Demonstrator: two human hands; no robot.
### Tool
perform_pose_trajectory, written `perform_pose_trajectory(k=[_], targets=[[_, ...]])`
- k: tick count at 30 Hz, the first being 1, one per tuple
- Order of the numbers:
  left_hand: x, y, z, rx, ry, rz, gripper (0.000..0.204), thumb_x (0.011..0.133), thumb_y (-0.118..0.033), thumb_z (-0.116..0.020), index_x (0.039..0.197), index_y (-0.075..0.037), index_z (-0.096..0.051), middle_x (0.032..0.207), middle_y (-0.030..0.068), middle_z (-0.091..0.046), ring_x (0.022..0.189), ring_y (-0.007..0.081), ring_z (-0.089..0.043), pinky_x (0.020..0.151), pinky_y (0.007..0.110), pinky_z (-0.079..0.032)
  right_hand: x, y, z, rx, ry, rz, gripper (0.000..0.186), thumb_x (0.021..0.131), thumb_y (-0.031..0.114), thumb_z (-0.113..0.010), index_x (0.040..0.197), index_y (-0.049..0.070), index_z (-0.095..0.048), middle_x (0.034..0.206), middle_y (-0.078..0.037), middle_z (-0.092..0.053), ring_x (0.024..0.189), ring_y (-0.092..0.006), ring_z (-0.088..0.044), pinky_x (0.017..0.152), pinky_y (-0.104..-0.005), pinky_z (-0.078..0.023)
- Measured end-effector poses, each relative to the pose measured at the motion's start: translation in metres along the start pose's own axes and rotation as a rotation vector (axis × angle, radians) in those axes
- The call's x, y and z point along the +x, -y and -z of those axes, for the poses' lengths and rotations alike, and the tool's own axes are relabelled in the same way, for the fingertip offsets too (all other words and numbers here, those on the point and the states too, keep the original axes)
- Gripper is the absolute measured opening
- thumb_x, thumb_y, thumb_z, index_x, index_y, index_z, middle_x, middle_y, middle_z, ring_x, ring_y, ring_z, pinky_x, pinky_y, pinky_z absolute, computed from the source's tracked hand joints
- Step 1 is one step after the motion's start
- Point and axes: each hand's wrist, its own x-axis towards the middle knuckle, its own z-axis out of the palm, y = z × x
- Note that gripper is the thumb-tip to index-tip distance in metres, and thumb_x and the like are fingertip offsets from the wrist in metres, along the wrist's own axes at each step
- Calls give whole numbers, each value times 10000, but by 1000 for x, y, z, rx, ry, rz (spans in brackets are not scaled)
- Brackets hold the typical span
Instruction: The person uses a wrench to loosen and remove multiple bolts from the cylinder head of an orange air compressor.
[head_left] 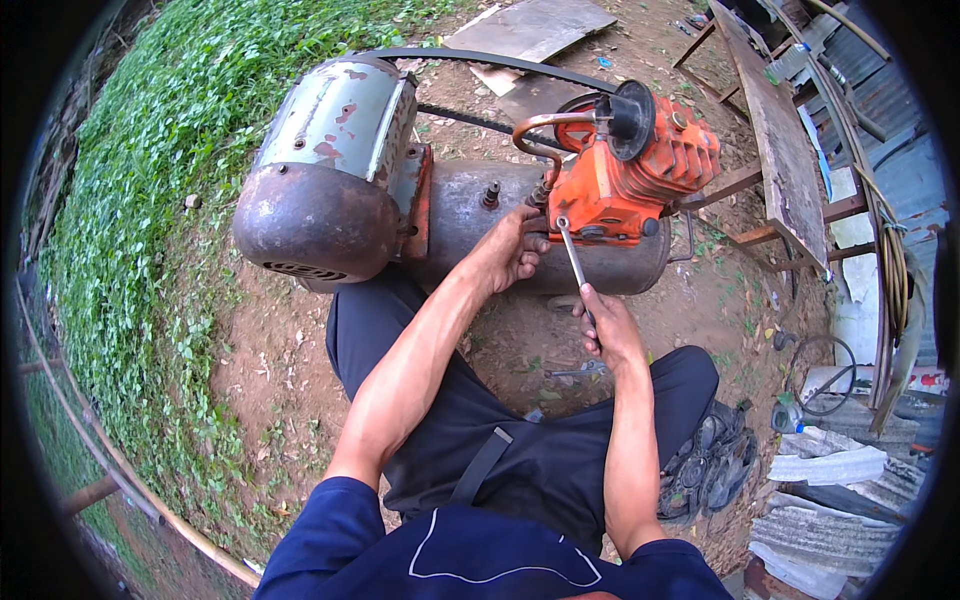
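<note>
My right hand (608, 325) grips a long steel wrench (574, 260), whose ring end sits over a bolt at the lower front of the orange compressor pump (610, 170). My left hand (510, 250) is at the pump's lower left corner, beside a fitting below the copper pipe (535, 125), fingers curled; what they hold is hidden. The pump sits on a rusty cylindrical tank (460, 200), linked by a black belt (450, 58) to a grey motor (320, 170) with flaking paint on the left.
Green weeds (140, 260) cover the ground at left. Loose boards (530, 30) lie behind the compressor. A plank bench (770, 150), hoses (890, 300) and corrugated sheets (830, 530) are at right. Sandals (705, 460) and another wrench (575, 370) lie near my legs.
</note>
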Motion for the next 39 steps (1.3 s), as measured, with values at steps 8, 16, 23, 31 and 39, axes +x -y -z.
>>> perform_pose_trajectory(k=[8, 16, 23, 31, 39], targets=[[-7, -1, -6, 208, -36, -33, 574, 899, -550, -374, 1253, -115, -499, 626, -20, -464, 469, 96, -315, 464, 256, -276, 1, -7, -9, 30, -49, 40, 440, 995, 438, -488, 770, 64, -540, 493, 41, -380, 347, -75, -366, 326, -241, -266], [0, -7, -6, 291, -77, -72, 539, 884, -562, -400, 1136, -101, -524, 598, -36, -416, 477, 99, -303, 467, 259, -274, -14, 1, -37, -47, -177, 69, 456, 1001, 428, -475, 767, 39, -527, 486, 23, -393, 339, -87, -393, 313, -249, -284], [-1, -6, -6, 215, -80, -59, 474, 890, -546, -431, 998, -101, -554, 611, -39, -406, 488, 89, -331, 448, 251, -275, -16, 1, -52, 57, -153, 32, 429, 1020, 406, -431, 840, 27, -520, 496, 3, -411, 345, -105, -427, 309, -256, -314], [-8, -15, -15, 506, -164, -162, 375, 960, -369, -483, 951, -28, -640, 651, -13, -486, 508, 89, -422, 425, 247, -348, 6, -8, -97, 429, 11, 37, 443, 1024, 420, -389, 927, 2, -498, 559, -47, -493, 461, -212, -596, 428, -359, -545], [7, -5, -2, 898, -270, -356, 318, 961, -269, -528, 1030, 15, -655, 684, 27, -563, 548, 99, -524, 485, 272, -443, -4, -3, -33, 131, -51, -57, 447, 999, 444, -479, 801, 46, -534, 529, 16, -418, 379, -89, -415, 340, -243, -323]])
